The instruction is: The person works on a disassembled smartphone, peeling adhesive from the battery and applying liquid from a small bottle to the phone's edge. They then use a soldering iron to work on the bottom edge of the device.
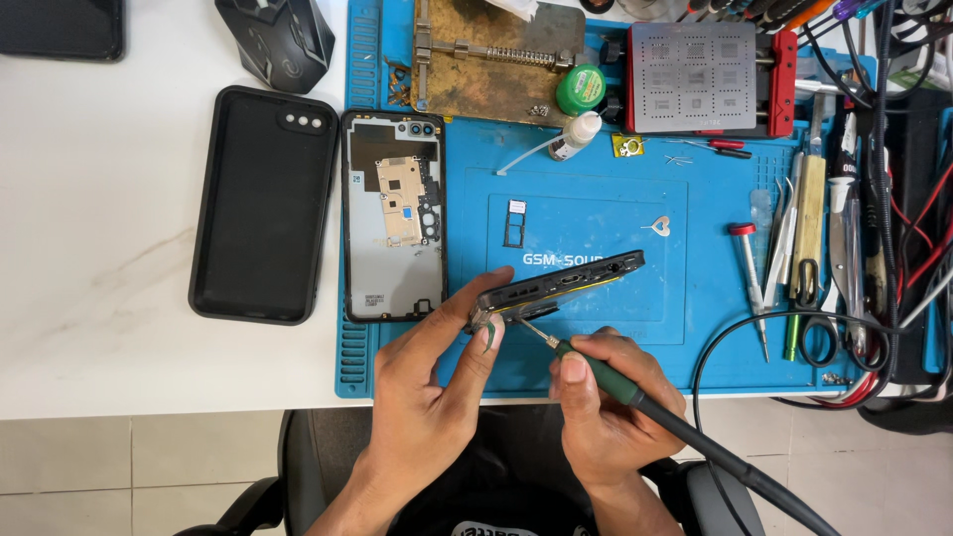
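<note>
phone tilted on edge, iron tip at its lower corner

left hand (427, 392) is closed around the phone (561, 285), thumb and fingers pinching its lower-left corner. phone is tipped up on its long edge over the blue mat (695, 328), near the mat's front middle, open side facing the person. the right end of the phone sits higher than the left.

right hand (606, 407) is curled in a pen grip around a soldering iron (596, 372) with a green handle. its metal tip points up-left and meets the phone's lower edge just beside the left thumb. the black cord (745, 471) runs off the handle toward the bottom right.

around it:
- back cover (393, 230) lies flat, inside up, on the mat's left edge, well apart from the phone.
- black case (263, 203) lies on the white table (89, 298), just left of the back cover.
- sim tray (515, 223) lies on the mat above the phone, with a small heart-shaped pin (659, 226) to its right.
- a small white bottle (576, 136) lies tilted near a green tub (580, 89) at the mat's top.
- brass-coloured board holder (491, 60) top centre, grey stencil plate (695, 77) in a red frame to its right.
- screwdriver (751, 283), tweezers (787, 238) and scissors (816, 318) lined up along the mat's right side.

can't tell whether the tip actually touches a part inside the phone or only the frame.
</note>
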